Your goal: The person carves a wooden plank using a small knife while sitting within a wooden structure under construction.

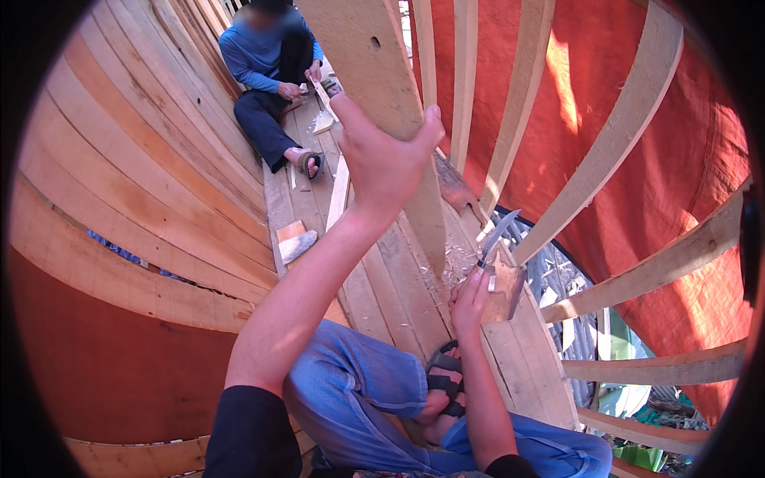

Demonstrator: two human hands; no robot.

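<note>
Wooden board [374, 80] is held up ahead of the seated person, leaning over the planked floor [386, 275], with its narrow lower end at or near the planks; whether it is truly borne there cannot be made out.

Nearest, a denim-covered knee [351, 370] is bent, and a sandalled foot [446, 382] is set just beside the right forearm. The bare toes could be struck if the board were let slip or the knife dropped.

By the right hand [470, 299], a curved knife [500, 229] is gripped, its fingers closed about the handle, though their far side is hidden. The blade is pointed away from the body, near a wooden block [504, 291]; if the wrist were turned carelessly, the block could be caught or the edge swung toward the other forearm.

Farther up, the board is clasped across its width by the left hand [382, 163], with thumb and fingers spread to opposite edges. As only one hand is seen on it, a twist or tip could be caused by a weak hold.

Beyond, a co-worker [249, 64] is seated with a pale strip [322, 94] in hand, and could be knocked if the board were toppled forward.
</note>
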